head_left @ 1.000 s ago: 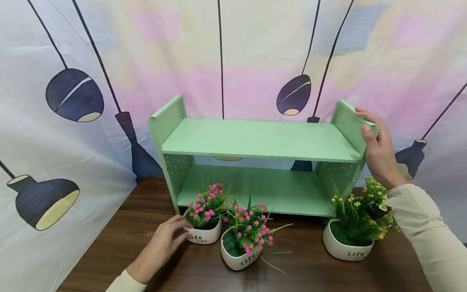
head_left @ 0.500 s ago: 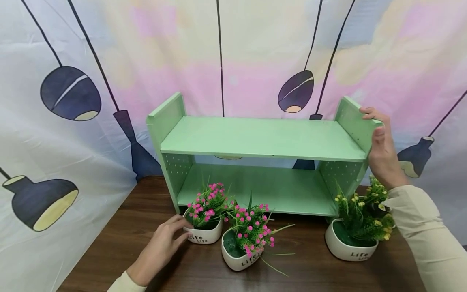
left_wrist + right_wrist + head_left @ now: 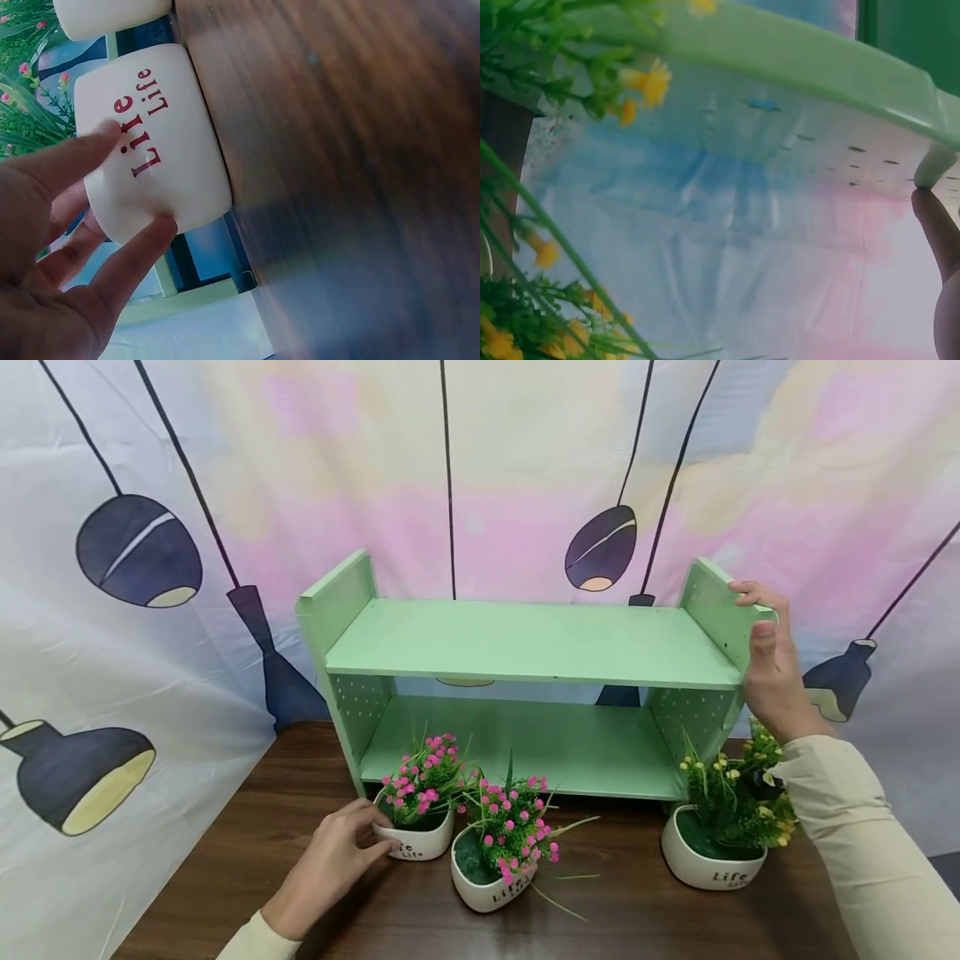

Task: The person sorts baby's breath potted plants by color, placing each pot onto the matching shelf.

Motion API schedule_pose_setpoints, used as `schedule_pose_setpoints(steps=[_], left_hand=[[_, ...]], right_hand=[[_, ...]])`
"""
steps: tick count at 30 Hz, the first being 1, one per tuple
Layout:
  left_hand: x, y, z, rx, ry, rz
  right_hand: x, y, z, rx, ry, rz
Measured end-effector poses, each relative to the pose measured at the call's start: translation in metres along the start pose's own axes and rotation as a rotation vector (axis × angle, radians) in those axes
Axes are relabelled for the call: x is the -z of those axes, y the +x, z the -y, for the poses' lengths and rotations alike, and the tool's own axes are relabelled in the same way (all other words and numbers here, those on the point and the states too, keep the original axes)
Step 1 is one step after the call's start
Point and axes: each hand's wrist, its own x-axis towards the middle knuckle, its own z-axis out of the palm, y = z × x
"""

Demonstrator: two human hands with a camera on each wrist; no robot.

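So on my end I've got the left hand (image 3: 330,858) reaching in low, digits spread and part-way curled round the left end of a white pot (image 3: 423,845) with pink flowers (image 3: 427,781), lightly gripping it at the fingertips. My right hand (image 3: 778,681) is up high, fingers bent over the side of the green shelf (image 3: 525,639), holding it, thumb pointing up. Just past the left hand's pot sits a second pink-flowered pot (image 3: 486,895); below the right hand, a yellow-flowered pot (image 3: 712,864). Brown table (image 3: 615,902) under the pots.
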Motion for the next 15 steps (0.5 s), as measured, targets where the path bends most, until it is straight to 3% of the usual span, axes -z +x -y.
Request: schedule_pose_setpoints(steps=[8, 15], left_hand=[[0.006, -0.004, -0.002, 0.018, 0.063, -0.024], [0.023, -0.006, -0.009, -0.043, 0.072, -0.086]], right_hand=[[0.008, 0.002, 0.002, 0.037, -0.140, 0.082], [0.012, 0.003, 0.003, 0.035, -0.189, 0.088]])
